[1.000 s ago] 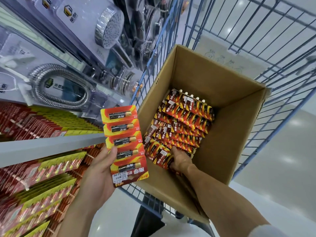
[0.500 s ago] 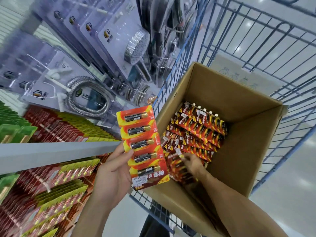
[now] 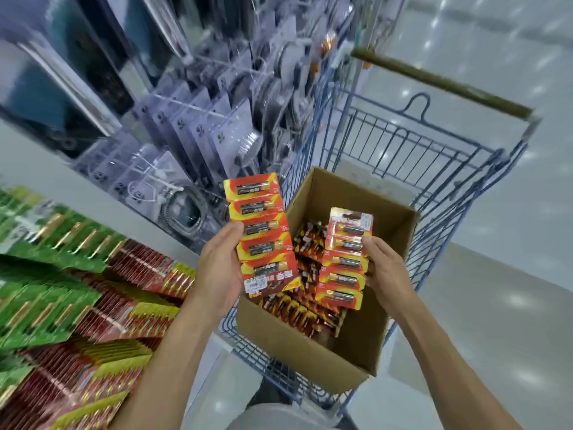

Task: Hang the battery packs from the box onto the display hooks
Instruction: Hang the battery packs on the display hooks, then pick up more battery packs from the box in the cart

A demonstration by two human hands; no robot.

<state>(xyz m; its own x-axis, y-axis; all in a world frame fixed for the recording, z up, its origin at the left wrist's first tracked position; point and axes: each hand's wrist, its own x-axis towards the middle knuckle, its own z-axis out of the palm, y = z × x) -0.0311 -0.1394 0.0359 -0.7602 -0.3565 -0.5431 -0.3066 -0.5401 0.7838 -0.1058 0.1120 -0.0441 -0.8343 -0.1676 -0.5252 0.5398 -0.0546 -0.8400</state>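
Holding one strip in each hand, the person stands over a brown cardboard box [image 3: 310,346] that sits in a blue wire shopping cart [image 3: 400,150].

The left hand [image 3: 217,274] grips a red, orange and yellow card strip of five blister-packed batteries [image 3: 260,234]. The thumb presses across the strip's front near its middle and the fingers curl behind it, out of sight. The strip rises well past the thumb tip. Its lower end, with the white price label, lies against the heel of the palm, just over the box's left wall.

The right hand [image 3: 384,274] grips a second red and yellow five-battery strip [image 3: 347,259] by its right edge. The thumb lies on the front and the fingers are wrapped behind. This strip stretches away to the left of the thumb and hangs above the open box. The two strips are close but do not touch.

Below the right hand's fingers, and between the two strips, the heap of loose red battery packs [image 3: 307,311] lies on the box floor.

Left of the left hand's knuckles, beyond a grey shelf rail [image 3: 77,193], hang rows of green and red carded packs [image 3: 62,274]. Past the left fingertips hang clear plastic blister packs [image 3: 201,128], which are blurred.
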